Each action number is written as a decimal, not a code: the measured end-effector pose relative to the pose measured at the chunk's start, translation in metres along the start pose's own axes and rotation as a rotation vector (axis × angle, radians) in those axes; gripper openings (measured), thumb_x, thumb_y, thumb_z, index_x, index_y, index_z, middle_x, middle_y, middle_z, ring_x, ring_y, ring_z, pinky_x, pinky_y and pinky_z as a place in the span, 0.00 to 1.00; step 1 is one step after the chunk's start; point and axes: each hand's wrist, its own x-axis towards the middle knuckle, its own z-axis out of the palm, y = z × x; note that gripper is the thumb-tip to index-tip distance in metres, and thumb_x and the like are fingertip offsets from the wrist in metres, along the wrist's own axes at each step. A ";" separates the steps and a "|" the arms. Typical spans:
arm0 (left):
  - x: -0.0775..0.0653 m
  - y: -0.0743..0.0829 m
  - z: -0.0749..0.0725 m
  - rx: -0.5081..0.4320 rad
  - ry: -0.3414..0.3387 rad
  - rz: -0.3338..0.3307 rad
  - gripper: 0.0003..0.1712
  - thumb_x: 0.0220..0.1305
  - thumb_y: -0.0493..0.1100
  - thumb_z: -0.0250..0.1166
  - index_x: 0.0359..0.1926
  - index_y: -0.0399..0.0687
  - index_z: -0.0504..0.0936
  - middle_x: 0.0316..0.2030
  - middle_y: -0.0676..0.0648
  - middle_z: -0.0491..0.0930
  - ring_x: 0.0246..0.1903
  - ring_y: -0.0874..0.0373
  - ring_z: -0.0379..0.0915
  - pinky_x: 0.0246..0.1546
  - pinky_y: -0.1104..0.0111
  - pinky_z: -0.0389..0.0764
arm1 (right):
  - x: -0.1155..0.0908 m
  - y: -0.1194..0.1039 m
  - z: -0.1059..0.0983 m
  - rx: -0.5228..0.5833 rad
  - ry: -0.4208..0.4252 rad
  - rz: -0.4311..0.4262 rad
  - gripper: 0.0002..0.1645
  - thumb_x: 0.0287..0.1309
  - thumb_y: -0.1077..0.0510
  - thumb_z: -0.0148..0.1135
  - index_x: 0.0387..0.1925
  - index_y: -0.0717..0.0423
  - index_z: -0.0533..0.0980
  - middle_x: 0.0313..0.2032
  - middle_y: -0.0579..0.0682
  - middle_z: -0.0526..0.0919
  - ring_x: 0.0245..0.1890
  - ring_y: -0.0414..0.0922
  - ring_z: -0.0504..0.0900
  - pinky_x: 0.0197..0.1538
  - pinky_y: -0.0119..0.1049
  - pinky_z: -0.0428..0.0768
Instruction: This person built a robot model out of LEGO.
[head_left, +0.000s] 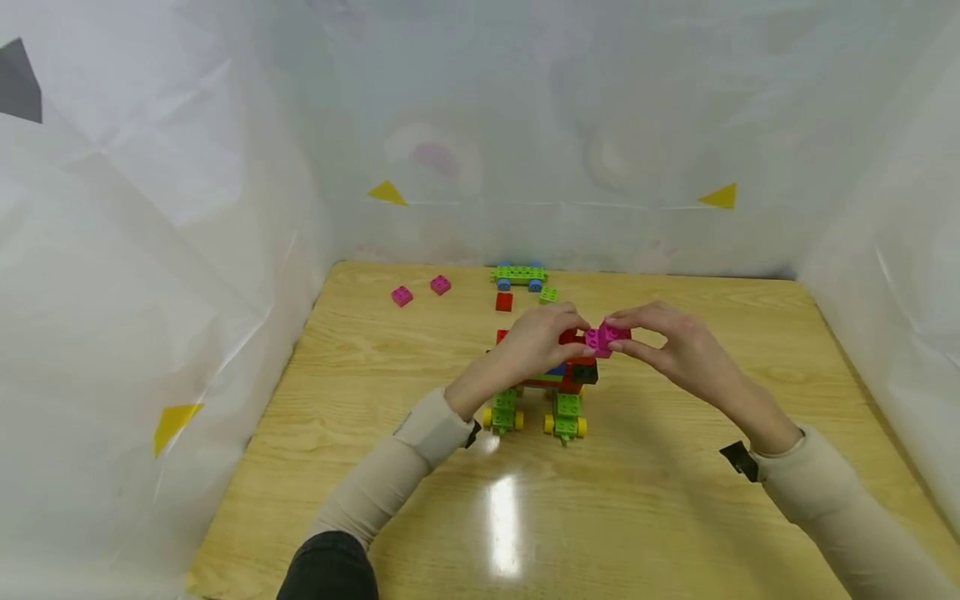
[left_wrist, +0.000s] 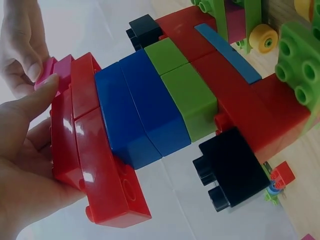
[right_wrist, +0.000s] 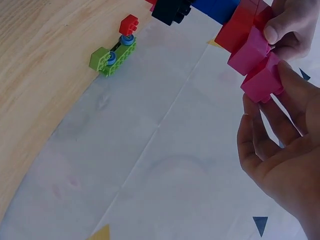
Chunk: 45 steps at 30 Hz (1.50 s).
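Note:
A brick model stands on the table on green wheeled bases (head_left: 504, 408) with yellow wheels. Its upper body stacks red, green, blue bricks (left_wrist: 140, 110) and red top bricks (left_wrist: 102, 160), with a black brick (left_wrist: 232, 170) sticking out at the side. My left hand (head_left: 536, 342) grips the red top, its thumb against the inner pink brick (right_wrist: 248, 51). Between finger and thumb, my right hand (head_left: 678, 342) pinches the outer pink brick (right_wrist: 263, 79), which touches the inner one at a step. Whether their studs are fully joined, I cannot tell.
Toward the back lie two loose pink bricks (head_left: 422, 290), a red brick (head_left: 504, 302) and a small green brick (head_left: 549, 295). Behind them stands a green wheeled base (head_left: 519, 273) with blue wheels. White sheeting (head_left: 540, 225) encloses the table's back and sides.

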 end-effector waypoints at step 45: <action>-0.004 -0.002 0.002 0.046 0.036 0.066 0.18 0.66 0.49 0.63 0.50 0.43 0.82 0.40 0.49 0.78 0.31 0.61 0.71 0.30 0.75 0.70 | 0.008 -0.005 -0.001 -0.111 -0.111 -0.002 0.21 0.37 0.67 0.77 0.39 0.60 0.84 0.38 0.50 0.86 0.37 0.44 0.79 0.36 0.37 0.79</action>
